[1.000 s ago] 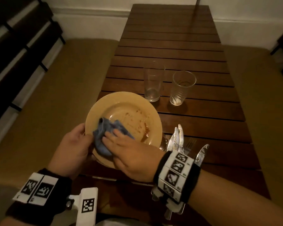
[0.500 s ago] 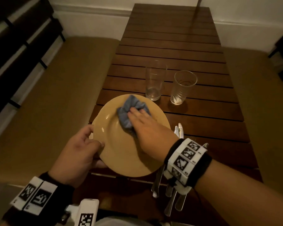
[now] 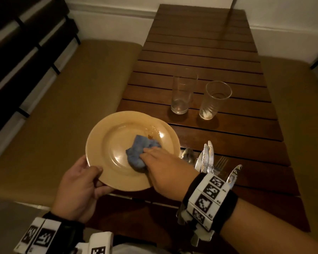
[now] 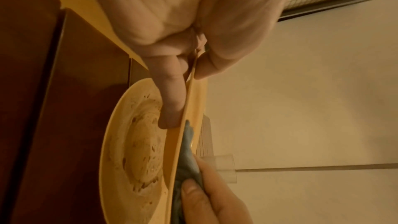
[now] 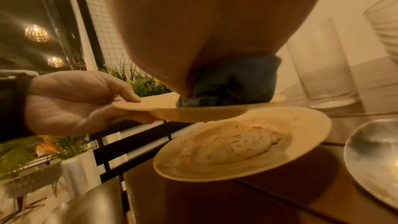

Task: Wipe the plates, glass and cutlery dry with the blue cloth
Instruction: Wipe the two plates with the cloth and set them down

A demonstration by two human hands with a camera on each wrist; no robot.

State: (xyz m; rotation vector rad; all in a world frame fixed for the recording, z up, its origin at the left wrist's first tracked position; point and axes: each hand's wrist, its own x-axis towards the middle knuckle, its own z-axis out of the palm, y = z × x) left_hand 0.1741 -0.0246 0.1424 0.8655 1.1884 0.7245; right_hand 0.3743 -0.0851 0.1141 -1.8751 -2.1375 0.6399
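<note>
My left hand (image 3: 99, 178) grips the near-left rim of a yellow plate (image 3: 106, 140), thumb on top and fingers beneath, and holds it above the table. My right hand (image 3: 151, 154) presses a crumpled blue cloth (image 3: 138, 151) onto the plate's middle, with the thumb pinching the cloth (image 4: 187, 159). A brown smear (image 3: 151, 136) lies just beyond the cloth. Under the lifted plate a second yellow plate (image 5: 237, 142), speckled with residue, sits on the table. A tall glass (image 3: 182, 94) and a ribbed tumbler (image 3: 214, 99) stand further back. Knives, a spoon and a fork (image 3: 206, 158) lie behind my right wrist.
The dark slatted wooden table (image 3: 200, 43) runs away to a white wall. A tan cushioned bench (image 3: 72, 88) lies to the left, with dark railings (image 3: 17, 52) beyond it. Potted plants (image 5: 146, 84) show behind my left hand in the right wrist view.
My right hand has swept the cloth from the plate's far rim back to its middle. My left hand still holds the plate by the rim, now more level.
</note>
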